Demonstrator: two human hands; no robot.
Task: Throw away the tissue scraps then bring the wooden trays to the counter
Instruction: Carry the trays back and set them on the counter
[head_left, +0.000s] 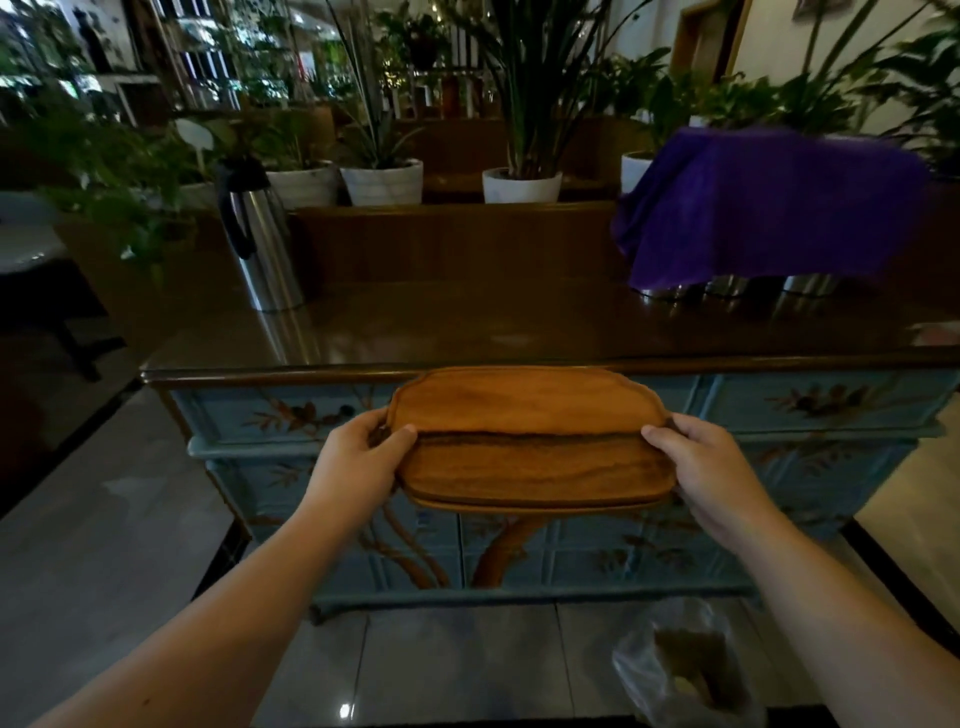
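Two stacked wooden trays (530, 441) hang in the air just in front of the counter's front edge. The upper tray sits shifted toward the far side, so the lower one shows in front. My left hand (363, 462) grips the stack's left end, thumb on top. My right hand (711, 467) grips its right end the same way. The counter (467, 327) has a dark glossy top and a blue painted front with branch patterns. No tissue scraps are in sight.
A steel thermos jug (260, 244) stands at the counter's back left. A purple cloth (769, 208) covers metal containers at the back right. Potted plants (384, 179) line a ledge behind. A clear plastic bag (685, 670) lies on the tiled floor at lower right.
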